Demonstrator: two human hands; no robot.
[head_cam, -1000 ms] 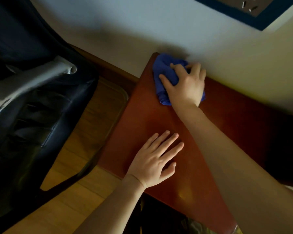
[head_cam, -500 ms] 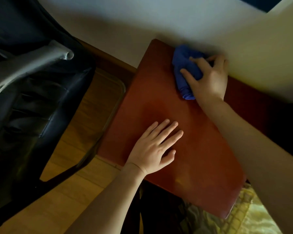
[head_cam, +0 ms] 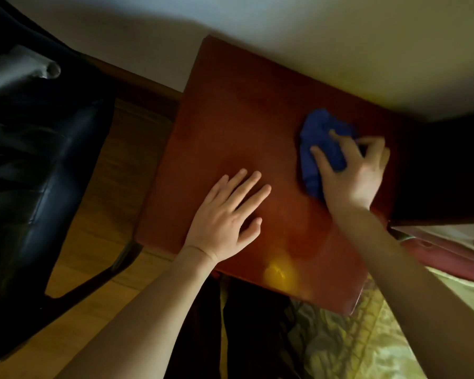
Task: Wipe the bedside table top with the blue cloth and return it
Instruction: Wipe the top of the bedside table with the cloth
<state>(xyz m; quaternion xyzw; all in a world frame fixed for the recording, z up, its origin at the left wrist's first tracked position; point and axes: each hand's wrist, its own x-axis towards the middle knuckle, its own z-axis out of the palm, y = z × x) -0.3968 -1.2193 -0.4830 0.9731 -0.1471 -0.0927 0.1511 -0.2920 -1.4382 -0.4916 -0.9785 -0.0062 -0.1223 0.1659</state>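
Note:
The bedside table top [head_cam: 230, 127] is a reddish-brown wooden square set against the white wall. A bunched blue cloth [head_cam: 316, 149] lies on its right side, near the dark headboard. My right hand [head_cam: 353, 173] presses down on the cloth with curled fingers, covering its right part. My left hand [head_cam: 227, 220] rests flat on the table's front middle, fingers spread, holding nothing.
A black leather chair [head_cam: 33, 160] with a metal armrest stands left of the table on the wooden floor [head_cam: 107, 214]. A dark headboard [head_cam: 443, 170] borders the table's right edge. Yellow-green bedding [head_cam: 367, 337] lies at the lower right.
My right hand has dragged the blue cloth from the table's far left corner along the wall side to the right side. My left hand stayed flat in place.

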